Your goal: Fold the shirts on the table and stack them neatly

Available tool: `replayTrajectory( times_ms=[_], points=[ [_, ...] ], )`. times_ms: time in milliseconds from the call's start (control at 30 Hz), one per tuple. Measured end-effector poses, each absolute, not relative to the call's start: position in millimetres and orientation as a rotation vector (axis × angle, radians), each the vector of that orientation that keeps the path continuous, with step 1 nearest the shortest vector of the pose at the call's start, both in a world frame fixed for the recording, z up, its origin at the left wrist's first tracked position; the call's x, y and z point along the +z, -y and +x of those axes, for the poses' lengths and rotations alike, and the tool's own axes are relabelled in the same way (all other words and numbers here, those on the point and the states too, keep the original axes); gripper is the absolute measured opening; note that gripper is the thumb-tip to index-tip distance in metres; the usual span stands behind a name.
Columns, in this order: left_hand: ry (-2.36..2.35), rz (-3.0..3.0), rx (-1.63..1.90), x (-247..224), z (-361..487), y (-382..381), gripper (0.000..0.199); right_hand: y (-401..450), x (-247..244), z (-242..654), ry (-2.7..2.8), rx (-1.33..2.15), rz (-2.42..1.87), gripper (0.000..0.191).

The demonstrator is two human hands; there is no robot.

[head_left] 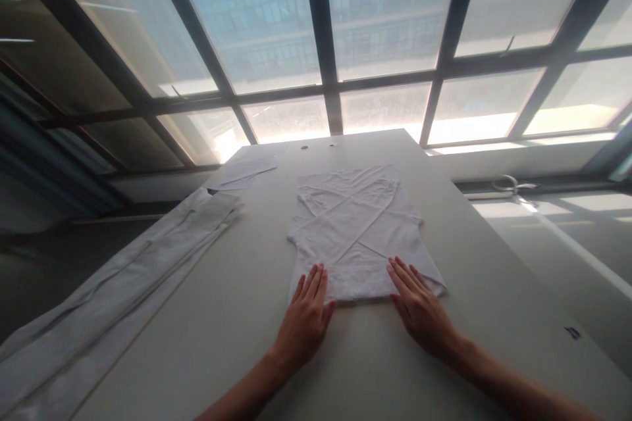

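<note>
A white folded garment (365, 230) lies flat on the white table (494, 316), its sleeves crossing diagonally over its middle. My left hand (307, 306) rests on the near left corner of the cloth, with fingers stretched out. On the near right part lies my right hand (417, 299), its fingers also extended and flat. Both palms reach over the near edge, and neither hand grips the fabric. Creases show across the top of the garment.
Along the left table edge runs a long pile of white cloth (148, 270). Behind it lies a thin white sheet (247, 171). A small dark tag (573, 333) sits near the right edge. Tall windows (385, 13) rise beyond the table, and a white ring-shaped object (505, 183) is off to the right.
</note>
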State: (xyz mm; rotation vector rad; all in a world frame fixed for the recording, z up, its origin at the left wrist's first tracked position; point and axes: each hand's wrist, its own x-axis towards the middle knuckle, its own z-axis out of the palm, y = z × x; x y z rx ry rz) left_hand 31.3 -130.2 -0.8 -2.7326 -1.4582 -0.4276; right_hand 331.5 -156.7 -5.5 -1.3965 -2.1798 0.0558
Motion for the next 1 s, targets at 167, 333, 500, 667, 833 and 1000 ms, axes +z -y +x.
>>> replayTrajectory(
  times_ms=[167, 333, 500, 667, 833, 1000],
  points=[
    [1.617, -2.794, -0.66, 34.0, 43.3, 82.8, 0.053, 162.1, -1.0, 313.9, 2.377, 0.198, -1.165, 0.049],
    [1.507, -2.98, -0.859, 57.2, 55.2, 35.6, 0.05, 167.8, -5.3, 310.0, 2.482, 0.255, -1.159, 0.061],
    [0.921, -3.328, -0.435, 41.3, 74.1, 48.8, 0.047, 169.6, -6.4, 307.2, 2.504, 0.268, -1.228, 0.073],
    [0.767, -3.287, -0.26, 12.7, 71.1, 55.5, 0.052, 162.9, -10.9, 310.1, 2.485, 0.215, -1.3, 0.069],
    [0.77, -3.287, -0.205, 8.5, 67.2, 51.7, 0.054, 142.7, -13.0, 335.4, 2.366, 0.15, -1.505, 0.053],
    [0.784, -3.296, -0.2, 9.3, 68.3, 52.1, 0.054, 128.4, -4.1, 368.6, 2.057, 0.153, -1.619, 0.049]
  ],
)
